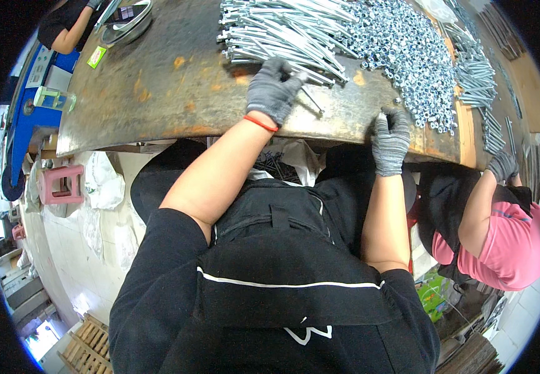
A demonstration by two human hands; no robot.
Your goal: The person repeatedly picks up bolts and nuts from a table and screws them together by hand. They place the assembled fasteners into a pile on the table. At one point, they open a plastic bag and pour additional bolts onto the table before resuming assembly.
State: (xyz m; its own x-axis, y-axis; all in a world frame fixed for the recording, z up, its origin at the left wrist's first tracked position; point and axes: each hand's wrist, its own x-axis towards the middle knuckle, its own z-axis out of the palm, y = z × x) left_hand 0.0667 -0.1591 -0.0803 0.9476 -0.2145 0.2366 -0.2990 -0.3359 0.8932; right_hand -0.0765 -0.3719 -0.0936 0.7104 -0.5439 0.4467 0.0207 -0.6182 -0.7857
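My left hand (273, 93), in a grey knit glove with a red band at the wrist, is over the table beside a heap of long silver bolts (276, 34). Its thumb and fingers are closed on one long bolt (312, 101), which slants out toward the right and toward me. My right hand (390, 142), gloved alike, is at the table's near edge, left of a large heap of small silver nuts (416, 68). Its fingers are pinched together; whatever lies between the tips is too small to make out.
The worn metal table (151, 93) spans the front. A metal bowl (130, 28) and a small green packet (96, 57) lie at its far left. Past a wooden strip (466, 128) are more bolts (476, 75). A co-worker in pink (513, 243) sits at right; another person's arm (70, 34) shows far left.
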